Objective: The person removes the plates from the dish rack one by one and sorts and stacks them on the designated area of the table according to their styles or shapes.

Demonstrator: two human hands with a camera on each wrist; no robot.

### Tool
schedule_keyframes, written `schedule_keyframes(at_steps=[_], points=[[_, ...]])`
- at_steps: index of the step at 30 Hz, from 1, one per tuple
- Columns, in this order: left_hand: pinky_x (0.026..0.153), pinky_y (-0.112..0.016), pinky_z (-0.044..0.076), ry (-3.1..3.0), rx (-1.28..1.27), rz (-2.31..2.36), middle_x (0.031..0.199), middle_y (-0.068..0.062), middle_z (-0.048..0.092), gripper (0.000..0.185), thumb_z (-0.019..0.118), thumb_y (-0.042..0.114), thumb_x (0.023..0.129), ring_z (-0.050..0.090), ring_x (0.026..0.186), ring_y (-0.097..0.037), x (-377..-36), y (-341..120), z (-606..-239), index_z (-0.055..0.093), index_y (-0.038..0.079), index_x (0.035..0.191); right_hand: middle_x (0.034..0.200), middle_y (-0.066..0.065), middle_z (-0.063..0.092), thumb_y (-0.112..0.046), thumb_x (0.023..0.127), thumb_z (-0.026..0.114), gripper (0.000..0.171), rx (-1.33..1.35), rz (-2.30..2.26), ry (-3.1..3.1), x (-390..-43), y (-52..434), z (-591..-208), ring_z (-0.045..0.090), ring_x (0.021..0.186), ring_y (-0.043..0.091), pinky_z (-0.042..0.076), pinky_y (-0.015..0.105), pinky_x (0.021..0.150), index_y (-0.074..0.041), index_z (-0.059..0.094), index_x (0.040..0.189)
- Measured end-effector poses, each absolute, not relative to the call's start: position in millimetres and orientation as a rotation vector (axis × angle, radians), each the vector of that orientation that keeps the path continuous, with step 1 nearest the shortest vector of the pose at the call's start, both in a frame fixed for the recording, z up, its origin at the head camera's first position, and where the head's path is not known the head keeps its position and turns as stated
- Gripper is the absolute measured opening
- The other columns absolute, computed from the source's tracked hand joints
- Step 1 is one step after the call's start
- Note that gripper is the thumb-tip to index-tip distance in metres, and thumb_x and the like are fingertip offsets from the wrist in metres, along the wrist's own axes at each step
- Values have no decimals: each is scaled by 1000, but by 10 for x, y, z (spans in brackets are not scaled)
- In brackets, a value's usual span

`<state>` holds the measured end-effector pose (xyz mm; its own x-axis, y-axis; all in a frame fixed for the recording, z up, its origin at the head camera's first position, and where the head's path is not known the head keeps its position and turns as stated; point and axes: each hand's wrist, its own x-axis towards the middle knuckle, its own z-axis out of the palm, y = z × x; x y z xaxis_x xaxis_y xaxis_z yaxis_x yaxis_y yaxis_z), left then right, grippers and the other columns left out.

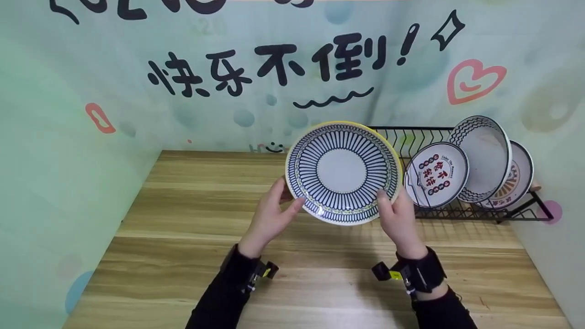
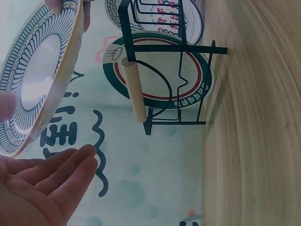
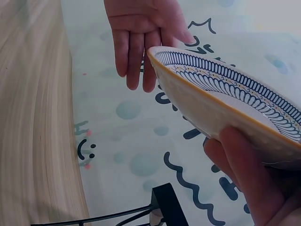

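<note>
A round plate (image 1: 342,171) with a yellow rim and blue radiating stripes is held up above the table, its patterned face showing in the head view. My right hand (image 1: 397,217) grips its lower right edge, thumb on the face and fingers (image 3: 244,165) against the pale underside. At the lower left edge is my left hand (image 1: 274,214), its thumb overlapping the rim. The left wrist view shows the left fingers (image 2: 66,176) stretched out straight beside the plate, not curled round it.
At the back right a black wire rack (image 1: 457,212) holds a small white plate (image 1: 436,174) with red lettering, a large bowl (image 1: 485,157) and another plate (image 1: 521,173) behind. The rack has a wooden bar (image 2: 134,89). A printed cloth (image 1: 219,114) backs the wooden table (image 1: 192,219).
</note>
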<state>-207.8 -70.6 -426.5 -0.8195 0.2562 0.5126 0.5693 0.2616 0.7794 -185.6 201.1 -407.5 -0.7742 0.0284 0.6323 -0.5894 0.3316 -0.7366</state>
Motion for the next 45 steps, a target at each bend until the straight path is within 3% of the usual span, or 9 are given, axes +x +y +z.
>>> schedule_keyframes(at_steps=[7,15,23,35,45], points=[[85,-29,57,-2201,-723,-1759,117,-16,64,51,63,19,98,66,101,-24,-2064,-708,-4272,45,-4,140,114,28,63,10,91,44,39,519,1466,-2042,-1865,1973,-4084,62,101,9,52,22,89,16,50,130],[72,-31,59,-2176,-694,-1753,105,-18,66,34,60,8,98,66,85,-26,-2044,-685,-4260,53,-9,126,124,31,56,12,91,43,50,581,1564,-2013,-1883,1961,-4090,59,110,10,50,25,96,14,39,141],[72,-32,59,-2108,-708,-1805,105,-22,65,32,59,0,95,66,85,-29,-1999,-673,-4219,54,-13,124,125,33,55,11,93,41,48,613,1601,-2034,-1863,1994,-4074,58,112,8,47,24,99,16,37,140],[58,-27,56,-2093,-610,-1856,93,-19,67,25,59,-2,93,62,71,-18,-1926,-690,-4156,59,-13,116,119,33,58,12,93,42,44,633,1681,-2095,-1842,2027,-4050,62,104,9,51,24,94,18,41,136],[48,-20,47,-2113,-481,-1827,79,-15,66,16,61,-3,90,53,59,-10,-1901,-725,-4121,65,-11,104,120,27,62,12,91,53,48,644,1699,-2184,-1864,2014,-4043,68,99,16,56,31,86,13,43,138]])
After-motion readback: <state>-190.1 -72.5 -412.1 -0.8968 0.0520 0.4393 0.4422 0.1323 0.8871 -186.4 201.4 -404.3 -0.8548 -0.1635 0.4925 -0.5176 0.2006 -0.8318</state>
